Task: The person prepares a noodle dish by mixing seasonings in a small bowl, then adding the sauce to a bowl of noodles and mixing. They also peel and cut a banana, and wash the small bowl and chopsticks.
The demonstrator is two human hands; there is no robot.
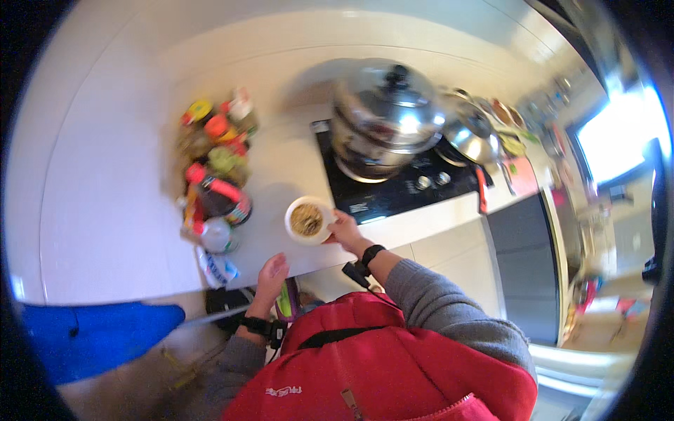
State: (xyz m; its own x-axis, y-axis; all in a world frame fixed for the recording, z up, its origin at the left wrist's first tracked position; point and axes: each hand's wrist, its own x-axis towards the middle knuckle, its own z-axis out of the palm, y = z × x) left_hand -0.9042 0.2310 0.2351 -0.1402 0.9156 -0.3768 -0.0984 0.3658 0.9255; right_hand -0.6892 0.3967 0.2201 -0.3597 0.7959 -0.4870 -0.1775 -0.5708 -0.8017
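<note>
My right hand grips the right rim of a white bowl, which holds a light brown, crumbly food. The bowl is at the counter near the left front corner of the black cooktop; whether it touches the counter I cannot tell. My left hand is empty at the counter's front edge, below and left of the bowl. Left of the bowl stand several seasoning bottles, among them a dark sauce bottle with a red cap and a clear plastic bottle. A white and blue packet lies nearest the edge.
A large lidded steel steamer pot stands on the cooktop, with a lidded pan to its right. A red handle juts over the front edge. Farther right a knife lies by a pink cutting board.
</note>
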